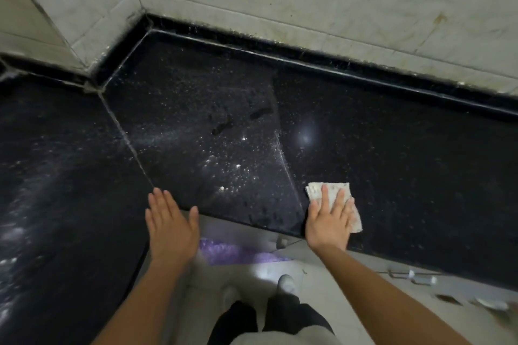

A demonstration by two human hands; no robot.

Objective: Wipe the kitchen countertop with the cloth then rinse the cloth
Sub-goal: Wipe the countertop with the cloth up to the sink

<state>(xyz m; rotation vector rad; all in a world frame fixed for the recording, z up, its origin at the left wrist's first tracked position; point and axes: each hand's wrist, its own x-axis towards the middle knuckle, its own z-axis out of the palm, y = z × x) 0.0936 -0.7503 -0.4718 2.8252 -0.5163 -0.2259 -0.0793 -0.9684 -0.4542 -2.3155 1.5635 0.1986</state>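
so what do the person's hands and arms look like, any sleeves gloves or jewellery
Both are bare. The left hand and the right hand wear no gloves, and no ring, watch or bracelet shows on either. No sleeve is in view: both arms are uncovered all the way down to the bottom edge of the picture.

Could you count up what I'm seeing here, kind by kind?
Bare hands: 2, left hand and right hand
Pale folded cloth: 1
Black speckled stone countertop: 1
White shoes: 2
Purple patterned item on the floor: 1
Total: 7
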